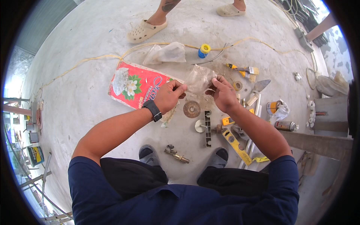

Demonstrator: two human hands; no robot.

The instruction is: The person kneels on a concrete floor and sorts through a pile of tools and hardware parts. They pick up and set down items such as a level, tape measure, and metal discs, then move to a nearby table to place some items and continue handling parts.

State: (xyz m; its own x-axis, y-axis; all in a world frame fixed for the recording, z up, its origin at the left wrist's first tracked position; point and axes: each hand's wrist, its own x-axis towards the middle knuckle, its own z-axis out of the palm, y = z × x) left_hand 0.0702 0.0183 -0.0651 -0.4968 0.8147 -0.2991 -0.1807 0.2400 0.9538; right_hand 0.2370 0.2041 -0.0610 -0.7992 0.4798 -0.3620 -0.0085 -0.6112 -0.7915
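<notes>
A pale grey, stained concrete floor (82,95) carries a yellow cord (88,59) running from its left side toward its right edge, with a crumpled translucent bag (165,53) and a blue-and-yellow container (203,51) close by it. Well in from the edges lie a red flower-printed sheet (147,83), a round brown disc (192,109), a slim black bar (207,129) and, nearest the near edge, a brass valve fitting (177,154). Toward the right edge are a paintbrush (246,71), a trowel (261,86), a yellow level (236,146) beside white pipes (258,105), a tin (272,107) and a spray can (286,126) on its side.
</notes>
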